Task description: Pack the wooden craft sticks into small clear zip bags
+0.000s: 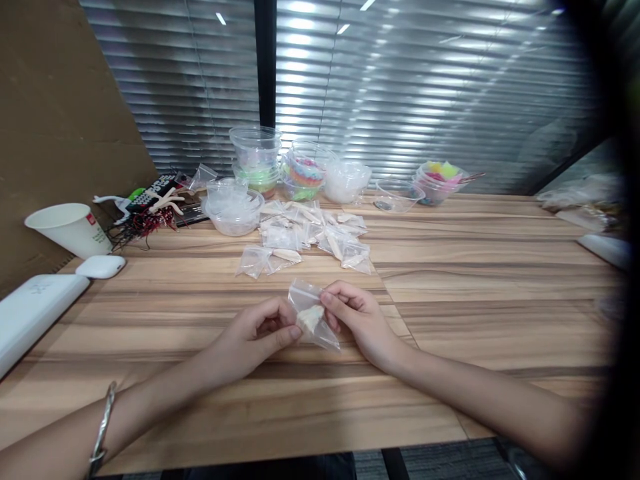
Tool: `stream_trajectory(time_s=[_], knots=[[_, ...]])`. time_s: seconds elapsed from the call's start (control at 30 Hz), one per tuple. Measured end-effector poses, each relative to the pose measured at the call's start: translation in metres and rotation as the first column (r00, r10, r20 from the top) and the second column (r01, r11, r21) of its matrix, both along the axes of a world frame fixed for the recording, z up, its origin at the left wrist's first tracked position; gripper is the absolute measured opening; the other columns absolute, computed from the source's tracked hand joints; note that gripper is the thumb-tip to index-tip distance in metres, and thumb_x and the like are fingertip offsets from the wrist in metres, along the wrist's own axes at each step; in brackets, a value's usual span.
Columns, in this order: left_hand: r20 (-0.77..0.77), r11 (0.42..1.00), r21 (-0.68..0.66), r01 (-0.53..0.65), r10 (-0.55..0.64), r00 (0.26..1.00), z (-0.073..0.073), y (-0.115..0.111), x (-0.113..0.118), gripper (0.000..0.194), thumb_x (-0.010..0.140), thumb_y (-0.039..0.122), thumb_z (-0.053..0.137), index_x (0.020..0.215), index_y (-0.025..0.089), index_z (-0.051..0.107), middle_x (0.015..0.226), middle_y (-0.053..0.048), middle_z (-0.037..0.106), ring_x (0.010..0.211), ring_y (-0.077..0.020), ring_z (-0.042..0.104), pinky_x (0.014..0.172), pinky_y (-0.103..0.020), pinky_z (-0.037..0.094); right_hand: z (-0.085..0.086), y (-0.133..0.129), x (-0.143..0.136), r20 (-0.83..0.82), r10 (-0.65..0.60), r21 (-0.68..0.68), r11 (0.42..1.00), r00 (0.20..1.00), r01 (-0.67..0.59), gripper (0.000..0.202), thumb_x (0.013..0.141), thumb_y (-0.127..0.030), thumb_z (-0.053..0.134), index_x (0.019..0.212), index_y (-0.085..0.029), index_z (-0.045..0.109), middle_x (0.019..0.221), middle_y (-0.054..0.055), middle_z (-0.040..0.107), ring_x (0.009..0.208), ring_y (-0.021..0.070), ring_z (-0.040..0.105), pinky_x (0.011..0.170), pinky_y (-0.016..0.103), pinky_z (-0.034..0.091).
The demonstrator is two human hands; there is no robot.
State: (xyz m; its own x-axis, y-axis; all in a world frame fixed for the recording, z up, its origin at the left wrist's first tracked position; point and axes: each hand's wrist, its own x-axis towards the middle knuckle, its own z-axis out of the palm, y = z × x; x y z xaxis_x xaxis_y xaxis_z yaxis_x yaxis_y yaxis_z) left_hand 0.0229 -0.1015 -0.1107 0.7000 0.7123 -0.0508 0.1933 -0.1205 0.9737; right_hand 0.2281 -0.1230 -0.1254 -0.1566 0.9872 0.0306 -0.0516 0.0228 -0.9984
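Between my hands, just above the wooden table point(210, 413), is a small clear zip bag point(320, 339) with pale, cream-coloured pieces point(311, 319) inside; I cannot make out what they are. My left hand point(263, 330) pinches the bag's left edge between thumb and fingers. On the other side, my right hand point(355, 317) grips the top right corner by the zip strip, thumb against curled fingers. Beyond them lies a loose group of similar filled zip bags point(285, 237), several of them overlapping.
Clear plastic tubs point(235, 217) stand along the back, some stacked, some with coloured contents point(305, 170). At left are a paper cup point(70, 230), a white case point(101, 267), a white box point(37, 317) and tangled wires point(150, 223). Window blinds point(400, 87) rise behind.
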Motion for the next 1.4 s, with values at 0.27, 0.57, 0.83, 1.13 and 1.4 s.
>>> stream_trajectory(time_s=[0.27, 0.57, 0.83, 1.13, 1.4], knots=[[0.000, 0.996, -0.088, 0.026, -0.026, 1.000, 0.003, -0.003, -0.001, 0.027, 0.087, 0.033, 0.051, 0.071, 0.014, 0.042, 0.068, 0.001, 0.050, 0.062, -0.0082, 0.043, 0.058, -0.020, 0.034, -0.006, 0.000, 0.003, 0.008, -0.120, 0.040, 0.992, 0.993, 0.120, 0.028, 0.084, -0.036, 0.058, 0.069, -0.013, 0.053, 0.054, -0.003, 0.043, 0.052, 0.0034, 0.038, 0.053, 0.017, 0.030], [0.031, 0.984, -0.181, 0.010, -0.004, 1.000, 0.000, -0.002, -0.001, 0.027, 0.084, 0.031, 0.054, 0.068, 0.014, 0.039, 0.063, 0.002, 0.047, 0.059, -0.0076, 0.041, 0.055, -0.019, 0.030, -0.004, 0.000, 0.002, 0.005, -0.116, 0.021, 0.993, 0.993, 0.116, 0.029, 0.085, -0.037, 0.056, 0.070, -0.013, 0.051, 0.054, -0.003, 0.043, 0.053, 0.0038, 0.038, 0.054, 0.017, 0.030], [0.033, 0.992, -0.126, -0.015, 0.019, 0.999, 0.002, -0.001, -0.001, 0.021, 0.086, 0.028, 0.051, 0.072, 0.013, 0.045, 0.070, 0.000, 0.051, 0.068, -0.0098, 0.046, 0.064, -0.021, 0.036, -0.005, -0.002, 0.000, -0.073, 0.084, 0.012, 0.996, 0.994, -0.083, 0.022, 0.091, -0.037, 0.046, 0.091, -0.016, 0.050, 0.068, -0.002, 0.051, 0.060, 0.0049, 0.047, 0.058, 0.016, 0.038], [0.135, 0.968, -0.245, -0.054, 0.089, 0.987, 0.002, -0.002, 0.001, 0.020, 0.086, 0.025, 0.053, 0.103, 0.014, 0.049, 0.084, -0.001, 0.057, 0.079, -0.0105, 0.053, 0.077, -0.023, 0.042, -0.002, -0.003, -0.004, 0.077, 0.281, 0.052, 0.957, 0.957, -0.286, 0.020, 0.087, -0.031, 0.052, 0.097, -0.014, 0.055, 0.083, 0.002, 0.055, 0.076, 0.0081, 0.051, 0.071, 0.019, 0.041], [0.053, 0.945, -0.257, -0.202, 0.223, 0.973, -0.005, 0.001, 0.003, 0.037, 0.079, 0.034, 0.063, 0.110, 0.016, 0.054, 0.104, -0.006, 0.064, 0.094, -0.0170, 0.059, 0.079, -0.026, 0.046, -0.006, -0.005, -0.002, 0.279, 0.276, 0.036, 0.954, 0.920, -0.298, 0.026, 0.087, -0.038, 0.051, 0.101, -0.016, 0.055, 0.086, 0.002, 0.053, 0.074, 0.0088, 0.046, 0.066, 0.020, 0.038]])
